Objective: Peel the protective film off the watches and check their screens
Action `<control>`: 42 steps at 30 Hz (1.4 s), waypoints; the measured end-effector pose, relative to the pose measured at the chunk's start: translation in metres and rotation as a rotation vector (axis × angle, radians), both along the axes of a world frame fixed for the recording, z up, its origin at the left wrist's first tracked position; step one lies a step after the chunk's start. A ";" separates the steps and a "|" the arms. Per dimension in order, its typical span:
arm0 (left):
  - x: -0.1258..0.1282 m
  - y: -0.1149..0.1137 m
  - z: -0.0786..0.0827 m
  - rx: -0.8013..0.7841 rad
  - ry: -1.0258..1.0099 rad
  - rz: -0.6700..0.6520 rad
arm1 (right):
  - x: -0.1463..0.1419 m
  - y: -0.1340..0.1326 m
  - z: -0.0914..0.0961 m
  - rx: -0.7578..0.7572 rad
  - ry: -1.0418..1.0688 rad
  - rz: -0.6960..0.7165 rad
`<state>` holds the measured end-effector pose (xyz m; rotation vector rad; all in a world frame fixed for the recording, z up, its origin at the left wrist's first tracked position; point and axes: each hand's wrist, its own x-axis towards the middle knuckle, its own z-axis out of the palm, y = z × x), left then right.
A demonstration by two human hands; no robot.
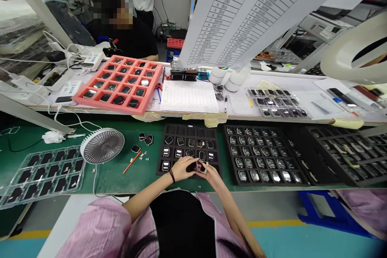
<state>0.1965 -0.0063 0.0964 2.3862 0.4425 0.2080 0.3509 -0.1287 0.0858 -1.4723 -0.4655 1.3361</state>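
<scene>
At the far left of the green antistatic bench mat [104, 179], a clear plastic blister tray [9, 195] holds rows of black pieces. Beside it stand a round white-and-grey desk fan [102, 145] and a scatter of loose black watch-like pieces [146, 139], near a thin orange stick [132, 162].

Next comes the black foam tray [189, 130] with square slots, some filled. Over its front edge, the person's left hand [180, 168] curls its fingers closed around a dark watch body [191, 166]. The right hand [210, 175] comes in from the other side, its fingers pinched close at a small pale piece [204, 167]; whether they grip it is too small to tell. The two hands nearly meet.

Further right lies a wider black tray of silver-faced watches [261, 155]. The step in hand looks like close work on one watch above its tray, and the next move calls for a steady two-handed hold clear of the filled slots.
</scene>
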 end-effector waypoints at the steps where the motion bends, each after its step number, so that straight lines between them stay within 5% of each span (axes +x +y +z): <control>1: 0.002 0.000 -0.006 0.022 0.030 -0.006 | 0.004 0.000 -0.006 -0.028 -0.080 -0.030; 6: 0.005 -0.007 -0.030 0.068 0.109 -0.052 | 0.013 0.001 -0.035 -0.116 -0.388 -0.125; 9: -0.016 -0.006 -0.034 0.104 0.150 0.046 | 0.011 -0.003 -0.047 -0.138 -0.566 -0.127; 17: -0.141 0.058 -0.035 0.204 0.489 0.862 | 0.024 -0.005 -0.053 -0.175 -0.763 0.116; 21: -0.176 0.078 -0.041 0.178 0.621 1.088 | 0.039 0.010 -0.045 -0.170 -0.780 0.325; 25: -0.182 0.086 -0.046 0.132 0.624 1.106 | 0.043 0.024 -0.034 -0.141 -0.843 0.450; 29: -0.184 0.090 -0.043 0.085 0.543 1.103 | 0.026 0.051 -0.026 -0.072 -0.960 0.430; 38: -0.189 0.067 -0.017 -0.129 0.139 1.171 | -0.057 0.185 -0.038 0.006 -0.965 0.387; 42: -0.175 0.041 -0.005 -0.297 -0.096 1.106 | -0.074 0.214 -0.045 -0.021 -0.888 0.325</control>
